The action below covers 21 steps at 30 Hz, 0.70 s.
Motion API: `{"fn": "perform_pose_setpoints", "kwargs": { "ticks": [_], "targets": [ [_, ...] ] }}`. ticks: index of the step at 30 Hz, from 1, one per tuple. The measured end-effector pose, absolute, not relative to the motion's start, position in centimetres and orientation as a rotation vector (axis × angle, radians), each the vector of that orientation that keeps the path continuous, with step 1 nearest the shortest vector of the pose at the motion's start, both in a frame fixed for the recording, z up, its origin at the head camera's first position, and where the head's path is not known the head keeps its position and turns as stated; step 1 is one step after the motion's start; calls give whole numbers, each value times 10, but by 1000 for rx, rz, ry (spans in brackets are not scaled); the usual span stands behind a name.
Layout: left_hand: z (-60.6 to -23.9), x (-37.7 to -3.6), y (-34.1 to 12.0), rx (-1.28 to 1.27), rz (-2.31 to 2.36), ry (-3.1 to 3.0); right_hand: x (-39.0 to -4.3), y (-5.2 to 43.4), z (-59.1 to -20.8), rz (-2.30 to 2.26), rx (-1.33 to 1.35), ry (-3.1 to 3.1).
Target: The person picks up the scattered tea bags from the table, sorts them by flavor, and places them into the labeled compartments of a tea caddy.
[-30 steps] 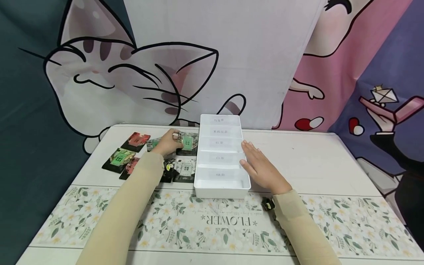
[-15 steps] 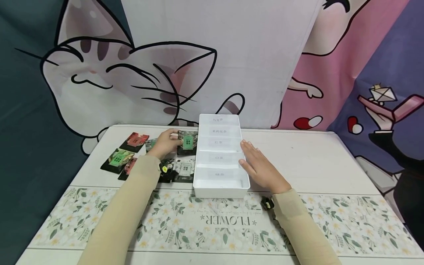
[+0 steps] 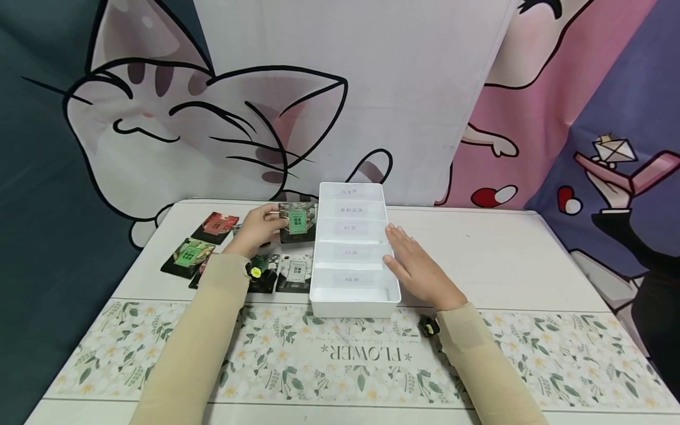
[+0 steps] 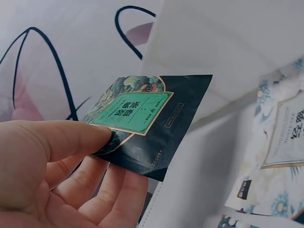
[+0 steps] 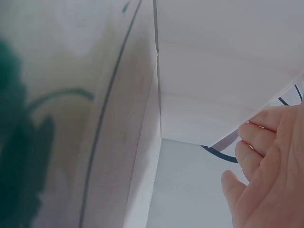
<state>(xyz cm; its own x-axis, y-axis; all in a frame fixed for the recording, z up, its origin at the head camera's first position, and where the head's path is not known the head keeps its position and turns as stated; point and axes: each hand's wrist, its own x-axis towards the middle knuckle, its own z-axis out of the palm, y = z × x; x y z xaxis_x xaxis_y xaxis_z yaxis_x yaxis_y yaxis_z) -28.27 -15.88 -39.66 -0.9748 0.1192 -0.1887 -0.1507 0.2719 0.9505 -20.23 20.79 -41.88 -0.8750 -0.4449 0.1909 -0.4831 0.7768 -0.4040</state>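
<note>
Left hand (image 3: pixel 258 227) pinching dark green-label tea packet (image 3: pixel 297 222), raised left of white divided tray (image 3: pixel 355 295), frame centre. Right hand (image 3: pixel 419 268) flat, steadying tray. Better: keep packet level, match compartment label.

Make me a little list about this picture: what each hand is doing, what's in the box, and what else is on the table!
Left hand: pinches a dark packet with a green label, lifted beside the box
Right hand: flat, fingers straight, against the box's right side
Box: white, five labelled sections, nothing in them
Other packets: lying on the table left of the box
Table: white, with a flowered mat in front
</note>
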Motion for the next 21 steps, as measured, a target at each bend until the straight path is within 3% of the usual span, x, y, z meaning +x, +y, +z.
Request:
{"fn": "perform_pose_setpoints", "kwargs": {
  "ticks": [21],
  "targets": [
    [-380,-265,-170,24,1861,2313,-202,208,-418,660,753,-2885]
  ]
}}
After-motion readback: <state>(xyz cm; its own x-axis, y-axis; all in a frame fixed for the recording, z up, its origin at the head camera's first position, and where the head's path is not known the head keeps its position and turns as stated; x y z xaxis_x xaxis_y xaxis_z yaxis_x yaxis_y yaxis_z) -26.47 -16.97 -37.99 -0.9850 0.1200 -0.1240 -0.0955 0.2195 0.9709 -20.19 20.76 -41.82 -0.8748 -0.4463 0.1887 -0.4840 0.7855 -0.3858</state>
